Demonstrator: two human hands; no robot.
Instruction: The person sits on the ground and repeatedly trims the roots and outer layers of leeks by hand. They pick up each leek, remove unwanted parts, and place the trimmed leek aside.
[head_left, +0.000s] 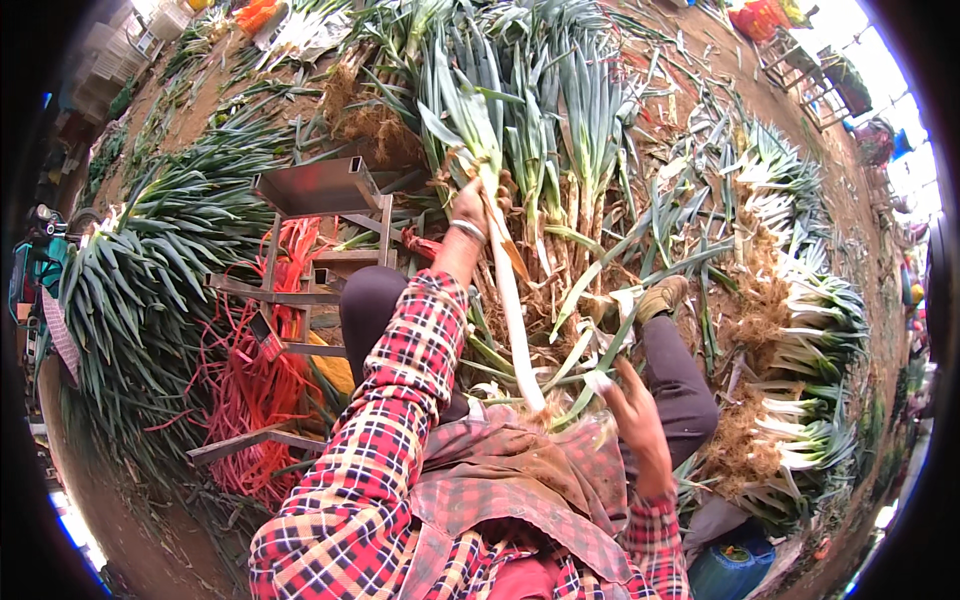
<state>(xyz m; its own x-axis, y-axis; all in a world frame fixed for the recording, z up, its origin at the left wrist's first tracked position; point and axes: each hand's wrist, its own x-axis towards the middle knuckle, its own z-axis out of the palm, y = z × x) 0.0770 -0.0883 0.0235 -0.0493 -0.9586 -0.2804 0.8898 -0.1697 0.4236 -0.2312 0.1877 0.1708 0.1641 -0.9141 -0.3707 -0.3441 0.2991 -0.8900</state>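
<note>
My left hand (474, 204) is closed around the upper stem of a large leek (510, 315). Its green leaves point away from me, and its white root end rests by the stained apron (525, 465) on my lap. My right hand (636, 412) is near that root end, to its right, with fingers partly spread beside long stripped leaves (600, 375); whether it touches one of them is unclear. Just beyond, a pile of untrimmed leeks (592, 150) lies with brown outer leaves and roots towards me.
A metal frame stand (319, 191) holding red plastic strips (255, 405) is at my left, beside a big heap of leeks (142, 277). Cleaned leeks (810, 352) lie in a row at right. A blue container (731, 570) sits at lower right. Leaf scraps litter the ground.
</note>
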